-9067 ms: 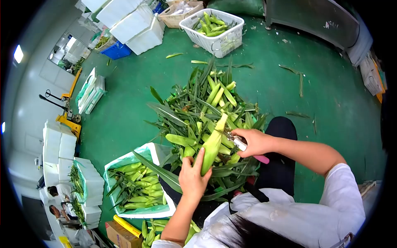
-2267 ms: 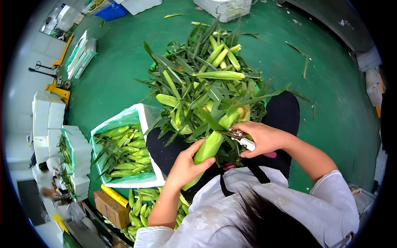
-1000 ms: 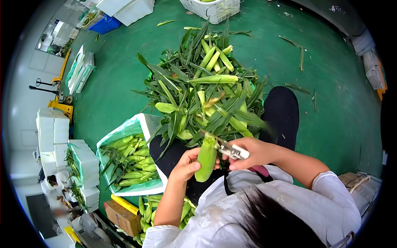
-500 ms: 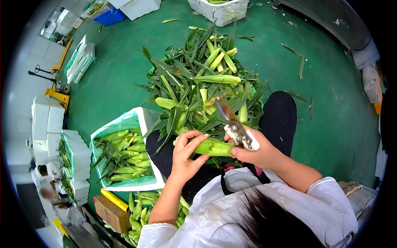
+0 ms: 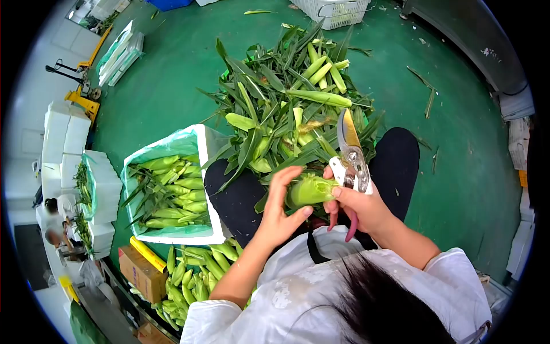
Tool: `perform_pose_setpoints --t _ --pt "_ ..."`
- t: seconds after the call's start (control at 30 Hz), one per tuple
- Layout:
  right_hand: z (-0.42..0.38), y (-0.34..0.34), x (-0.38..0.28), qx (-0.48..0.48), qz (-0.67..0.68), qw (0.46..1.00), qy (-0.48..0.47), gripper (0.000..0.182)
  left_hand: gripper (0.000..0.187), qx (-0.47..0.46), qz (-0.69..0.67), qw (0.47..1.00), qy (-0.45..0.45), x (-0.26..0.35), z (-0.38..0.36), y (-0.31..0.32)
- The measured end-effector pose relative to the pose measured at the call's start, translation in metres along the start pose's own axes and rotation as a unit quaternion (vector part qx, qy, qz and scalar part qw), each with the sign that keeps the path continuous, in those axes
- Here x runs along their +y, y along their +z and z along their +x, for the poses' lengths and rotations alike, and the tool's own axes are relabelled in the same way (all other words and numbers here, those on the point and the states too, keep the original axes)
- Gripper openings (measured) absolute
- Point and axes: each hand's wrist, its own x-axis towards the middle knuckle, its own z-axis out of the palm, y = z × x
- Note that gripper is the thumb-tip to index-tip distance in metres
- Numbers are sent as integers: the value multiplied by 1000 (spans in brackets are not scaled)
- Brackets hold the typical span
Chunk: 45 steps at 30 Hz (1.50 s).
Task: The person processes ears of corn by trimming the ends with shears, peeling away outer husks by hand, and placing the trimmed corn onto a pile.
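An ear of corn [image 5: 308, 191] in green husk lies between my two hands, its pale stem end turned up and to the right. My left hand [image 5: 278, 211] is open beside it, thumb and fingers spread around its left side. My right hand [image 5: 366, 205] grips a pair of pruning shears [image 5: 354, 155], and its thumb and fingertips also pinch the stem end of the ear. The shears' curved blade points up and away from me, while red-pink handles [image 5: 352, 226] show below the palm. Just beyond the hands is a heap of husk leaves [image 5: 260, 109] with loose stalk pieces.
At left stands a white foam box [image 5: 209, 189] lined with green plastic, holding husked ears. More corn [image 5: 192, 281] is piled in front, next to a cardboard box [image 5: 143, 274]. A white basket [image 5: 332, 14] stands at the far side. A yellow pallet jack [image 5: 83, 100] is at left.
My left hand has loosened from the ear and its fingers have spread. The ear has turned stem end upward, and the shears have swung more upright. The whole view has shifted slightly.
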Motion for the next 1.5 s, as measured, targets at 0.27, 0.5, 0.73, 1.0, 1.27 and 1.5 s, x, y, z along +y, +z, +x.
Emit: perform_pose_setpoints --t 0.27,0.5,0.73,1.0,1.27,1.5 --pt "-1 25 2 25 -247 963 -108 27 30 48 269 962 18 52 10 8" --pt "4 -18 -3 -88 245 965 1 32 36 102 -570 789 -205 45 12 17" --pt "12 -8 10 -111 401 909 -20 29 37 154 -612 761 -151 46 1 16" --pt "40 37 -31 -156 -209 965 -2 30 64 60 -290 927 -231 16 -40 -43" --pt "49 88 19 -125 -345 930 -31 21 32 230 13 973 -31 35 -33 -38" --pt "4 41 38 23 -248 964 -96 27 42 192 -158 959 -139 31 -21 -15"
